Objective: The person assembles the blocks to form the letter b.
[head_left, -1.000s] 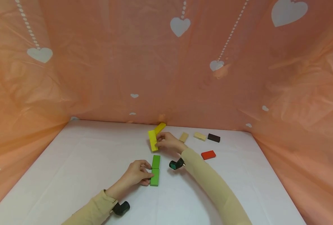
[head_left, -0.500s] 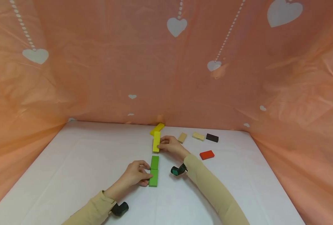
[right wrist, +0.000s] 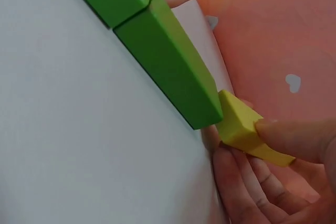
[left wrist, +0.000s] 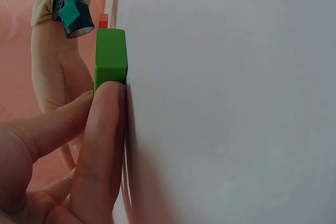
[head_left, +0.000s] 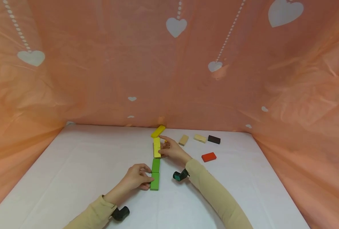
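Observation:
Two green wooden blocks, a near one (head_left: 154, 182) and a far one (head_left: 156, 165), lie end to end on the white tabletop. At the left side of the near green block is my left hand (head_left: 137, 178), its thumb on the block and a fingertip against its side, as the left wrist view shows. Just beyond the row, my right hand (head_left: 172, 149) pinches a yellow block (right wrist: 239, 121) between thumb and fingers. The near end of that block is close to the far green one; whether they touch, I cannot tell. A bit of yellow also shows between the right fingers.
Another yellow block (head_left: 158, 131) lies at the back edge. Right of it are a tan block (head_left: 183, 140), a striped pale piece (head_left: 200, 138), a dark brown block (head_left: 214, 139) and a red block (head_left: 208, 157). Orange heart-patterned cloth (head_left: 106, 79) hangs behind and at the sides.
My right hand has brought the yellow block down and nearer, from tilted to roughly in line with the green row. The left hand stays at the near green block.

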`<state>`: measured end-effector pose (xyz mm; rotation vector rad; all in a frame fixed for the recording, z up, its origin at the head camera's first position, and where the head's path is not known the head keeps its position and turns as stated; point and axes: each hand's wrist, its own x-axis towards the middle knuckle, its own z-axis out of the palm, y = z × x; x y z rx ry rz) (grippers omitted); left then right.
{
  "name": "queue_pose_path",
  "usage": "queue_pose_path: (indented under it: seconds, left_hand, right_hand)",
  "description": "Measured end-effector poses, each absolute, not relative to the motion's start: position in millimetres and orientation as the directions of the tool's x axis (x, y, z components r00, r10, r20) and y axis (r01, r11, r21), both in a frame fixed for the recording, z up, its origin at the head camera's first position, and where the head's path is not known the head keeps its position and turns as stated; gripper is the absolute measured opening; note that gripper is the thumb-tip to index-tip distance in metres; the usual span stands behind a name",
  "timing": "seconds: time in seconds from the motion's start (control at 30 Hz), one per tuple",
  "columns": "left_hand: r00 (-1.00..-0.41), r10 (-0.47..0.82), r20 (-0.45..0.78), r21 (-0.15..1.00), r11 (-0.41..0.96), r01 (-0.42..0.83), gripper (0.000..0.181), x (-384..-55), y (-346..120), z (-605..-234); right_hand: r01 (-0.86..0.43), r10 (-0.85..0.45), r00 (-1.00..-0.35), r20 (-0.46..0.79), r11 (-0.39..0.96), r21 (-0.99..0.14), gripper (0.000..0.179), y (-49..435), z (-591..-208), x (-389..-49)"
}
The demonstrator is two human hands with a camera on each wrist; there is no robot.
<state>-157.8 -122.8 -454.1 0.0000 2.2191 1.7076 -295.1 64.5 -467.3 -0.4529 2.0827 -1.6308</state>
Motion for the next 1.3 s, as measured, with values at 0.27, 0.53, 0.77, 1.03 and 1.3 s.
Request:
queue_pose_path:
  seconds: [0.27, 0.53, 0.77, 1.03, 1.3]
  left_hand:
    - [-0.943, 0.201, -0.265, 0.939, 0.276, -0.205, 0.029, -159.4, -123.2, -456.3]
    - [-0.944, 0.186, -0.272, 0.935, 0.282, -0.214, 0.028, -160.2, -122.0, -456.9]
    - [-0.945, 0.196, -0.264, 0.943, 0.256, -0.210, 0.028, -160.4, -123.8, -457.2]
    - [-0.940, 0.204, -0.274, 0.946, 0.233, -0.225, 0.030, -161.0, -126.3, -457.2]
    - [-0.937, 0.199, -0.288, 0.942, 0.233, -0.241, 0.029, -162.3, -126.7, -459.0]
  right_hand:
    - [0.001, -0.507, -0.851, -0.139, 0.262, -0.965, 0.070, 61.9, -469.6, -294.2]
    - [-0.047, -0.508, -0.853, -0.118, 0.300, -0.953, 0.068, 64.1, -470.1, -292.2]
    - [-0.096, -0.497, -0.861, -0.106, 0.365, -0.926, 0.069, 64.7, -467.1, -290.5]
    - [-0.109, -0.492, -0.861, -0.125, 0.419, -0.901, 0.067, 64.5, -465.7, -291.8]
    - [-0.095, -0.492, -0.851, -0.182, 0.487, -0.868, 0.067, 64.8, -466.9, -299.4]
